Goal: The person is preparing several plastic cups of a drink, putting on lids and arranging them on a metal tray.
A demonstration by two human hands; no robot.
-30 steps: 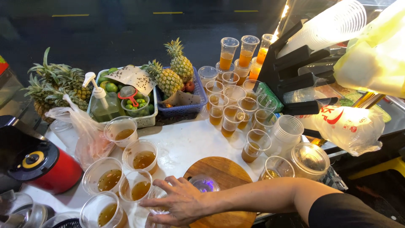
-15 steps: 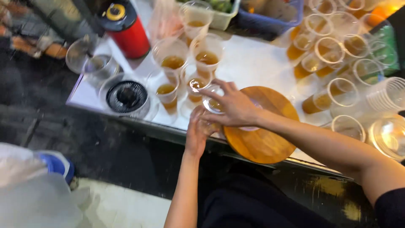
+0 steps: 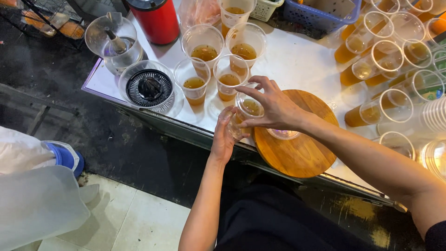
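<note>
A clear plastic cup [image 3: 248, 108] with amber liquid in its bottom stands at the near edge of a white counter [image 3: 297, 65]. My left hand [image 3: 224, 137] wraps its side from below. My right hand [image 3: 274, 109] rests over its rim from the right, fingers spread on the top. Beside it lies a round wooden board [image 3: 297, 148], which overhangs the counter edge, with a clear lid [image 3: 283, 135] on it. Several more cups [image 3: 218, 65] of the same amber liquid stand just beyond.
A black-and-clear citrus juicer [image 3: 149, 87] and a clear jug [image 3: 116, 44] sit at the counter's left end, by a red flask [image 3: 157, 18]. Rows of filled cups [image 3: 381, 56] crowd the right. A blue basket [image 3: 320, 14] is at the back. A large translucent container [image 3: 37, 204] stands on the floor.
The view has swung down from the stall's back to the counter edge. My right hand took hold of one cup, my left hand joined it, and both have settled around it.
</note>
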